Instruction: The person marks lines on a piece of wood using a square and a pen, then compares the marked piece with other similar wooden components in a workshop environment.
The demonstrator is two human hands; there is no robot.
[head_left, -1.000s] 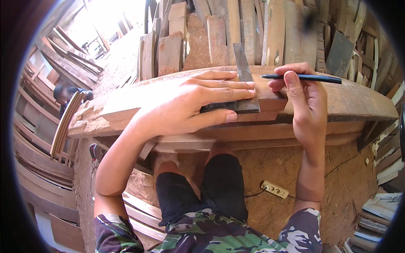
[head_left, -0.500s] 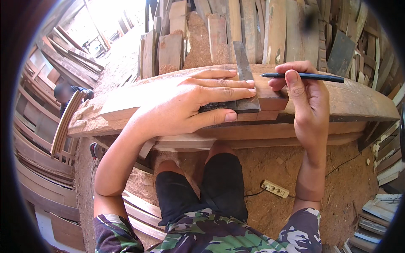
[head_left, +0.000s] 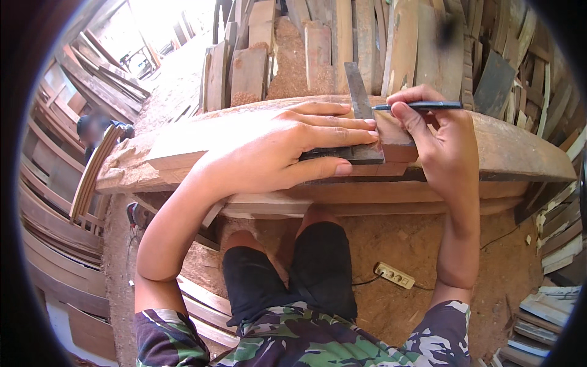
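A metal try square (head_left: 358,125) is pressed flat onto a pale wooden board (head_left: 202,144) by the left hand (head_left: 278,150), fingers spread over its dark stock. Just beside its grey blade, a dark pencil (head_left: 419,106) is pinched in the closed right hand (head_left: 443,150), tip touching the blade's edge.

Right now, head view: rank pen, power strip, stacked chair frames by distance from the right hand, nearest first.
1. pen: held in the right hand, at the board's far edge.
2. power strip: on the ground below, near the right forearm.
3. stacked chair frames: far left.
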